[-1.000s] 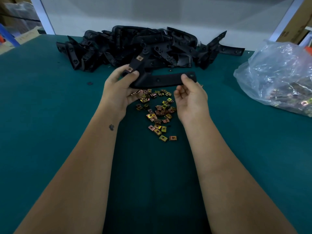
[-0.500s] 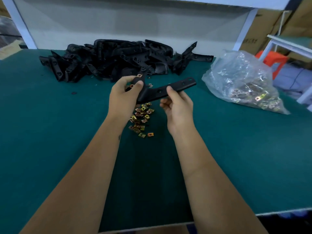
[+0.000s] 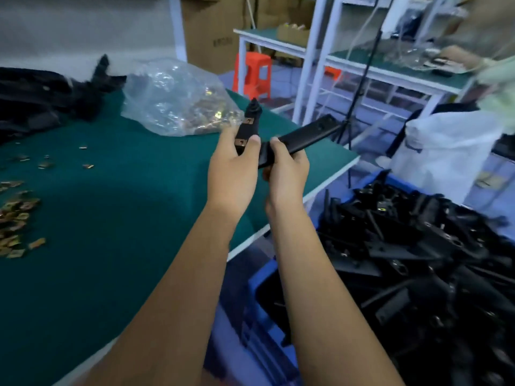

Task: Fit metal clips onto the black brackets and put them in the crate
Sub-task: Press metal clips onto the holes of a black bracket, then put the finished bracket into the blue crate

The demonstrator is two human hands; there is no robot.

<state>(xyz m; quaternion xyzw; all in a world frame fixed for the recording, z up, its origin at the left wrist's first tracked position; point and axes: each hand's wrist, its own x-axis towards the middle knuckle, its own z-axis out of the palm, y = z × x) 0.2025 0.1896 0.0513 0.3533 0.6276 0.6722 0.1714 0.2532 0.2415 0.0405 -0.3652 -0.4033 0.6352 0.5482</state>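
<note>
On the far left of the green table (image 3: 111, 218) lies a little heap of shiny gold metal clips (image 3: 15, 218), with a few more clips scattered just behind it. At the back left sits a pile of black brackets (image 3: 41, 98) that is a bit blurry. Next to that pile, more to the right, is a clear plastic bag (image 3: 178, 98) with more gold clips inside it. In the middle, above the right end of the table, two bare hands hold one black bracket (image 3: 306, 135) up in the air. The bracket is bent like a corner. One arm of it points up and away, and it has two gold clips on it. The other arm sticks out to the right, past the table edge. The left hand (image 3: 232, 174) wraps its fingers around the bend, with the thumb pressing near the lower clip. The right hand (image 3: 288, 174) grips the long arm right beside it, fingers curled under and thumb on top. Lower down on the right, beside the table, stands a blue crate (image 3: 262, 285). It is full of black brackets, all jumbled up. Behind the crate is a white bag (image 3: 446, 151), and farther back stands an orange stool (image 3: 252, 73).
</note>
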